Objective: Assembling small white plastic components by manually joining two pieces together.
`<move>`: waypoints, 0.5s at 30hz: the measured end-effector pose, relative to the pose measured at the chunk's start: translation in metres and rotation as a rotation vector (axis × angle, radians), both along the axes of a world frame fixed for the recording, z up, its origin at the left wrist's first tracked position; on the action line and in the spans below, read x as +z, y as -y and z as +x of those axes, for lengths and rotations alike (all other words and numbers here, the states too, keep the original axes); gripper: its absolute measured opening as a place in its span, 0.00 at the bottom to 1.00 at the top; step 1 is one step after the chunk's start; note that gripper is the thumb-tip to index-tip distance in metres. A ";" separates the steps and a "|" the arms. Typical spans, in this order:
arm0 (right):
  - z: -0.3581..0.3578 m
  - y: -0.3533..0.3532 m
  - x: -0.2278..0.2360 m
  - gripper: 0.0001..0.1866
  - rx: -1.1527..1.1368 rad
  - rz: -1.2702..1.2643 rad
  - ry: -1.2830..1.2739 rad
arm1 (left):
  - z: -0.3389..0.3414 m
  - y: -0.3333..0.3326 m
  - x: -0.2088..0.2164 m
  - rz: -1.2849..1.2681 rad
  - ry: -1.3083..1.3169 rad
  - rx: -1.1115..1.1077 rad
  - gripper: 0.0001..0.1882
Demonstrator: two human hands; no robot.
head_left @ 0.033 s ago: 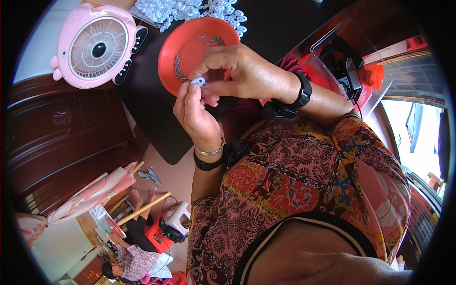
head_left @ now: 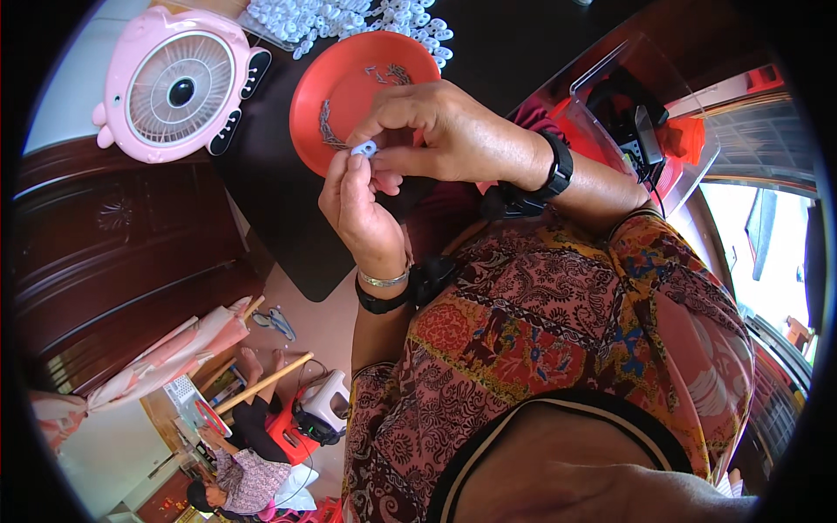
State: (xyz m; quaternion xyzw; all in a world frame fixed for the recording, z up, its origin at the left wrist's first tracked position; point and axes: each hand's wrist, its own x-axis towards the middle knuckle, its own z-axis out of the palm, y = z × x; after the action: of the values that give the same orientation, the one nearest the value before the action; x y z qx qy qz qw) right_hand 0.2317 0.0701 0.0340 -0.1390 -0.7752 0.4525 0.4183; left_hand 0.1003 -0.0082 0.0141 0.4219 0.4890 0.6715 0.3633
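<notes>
A small pale blue-white plastic piece with round holes (head_left: 364, 149) is held up over the near rim of a red plastic bowl (head_left: 307, 105). My left hand (head_left: 362, 205) pinches it from below, thumb against its near side. From the right, my right hand (head_left: 436, 131) closes thumb and forefinger on the same piece. Whether a screw or pin is also in those fingers I cannot make out. Inside the bowl lie thin grey metal screws or pins (head_left: 328, 124) in loose clusters, partly covered by my right hand.
Many similar pale plastic pieces (head_left: 336, 19) are heaped beyond the bowl on the dark table (head_left: 270, 187). To the left stands a pink fan (head_left: 180, 91). A clear plastic bin (head_left: 641, 113) with red and black things sits right. Another person (head_left: 248, 475) sits at lower left.
</notes>
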 end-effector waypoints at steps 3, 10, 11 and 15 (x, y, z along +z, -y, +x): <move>0.002 -0.004 -0.003 0.09 -0.019 0.127 -0.012 | 0.001 0.002 0.002 -0.041 -0.018 0.026 0.11; 0.007 -0.002 0.001 0.09 0.104 -0.132 0.035 | -0.010 0.003 0.001 0.026 -0.201 -0.054 0.09; 0.006 -0.001 -0.001 0.08 0.083 -0.187 0.004 | -0.011 0.003 0.000 0.061 -0.147 -0.040 0.09; 0.001 0.002 -0.008 0.07 0.036 -0.169 0.045 | -0.002 0.002 0.002 0.011 -0.071 0.046 0.10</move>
State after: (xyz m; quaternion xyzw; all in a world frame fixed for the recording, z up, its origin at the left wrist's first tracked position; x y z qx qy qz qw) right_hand 0.2330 0.0682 0.0260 -0.1700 -0.7459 0.5203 0.3794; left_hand 0.0982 -0.0103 0.0165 0.4362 0.5075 0.6669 0.3277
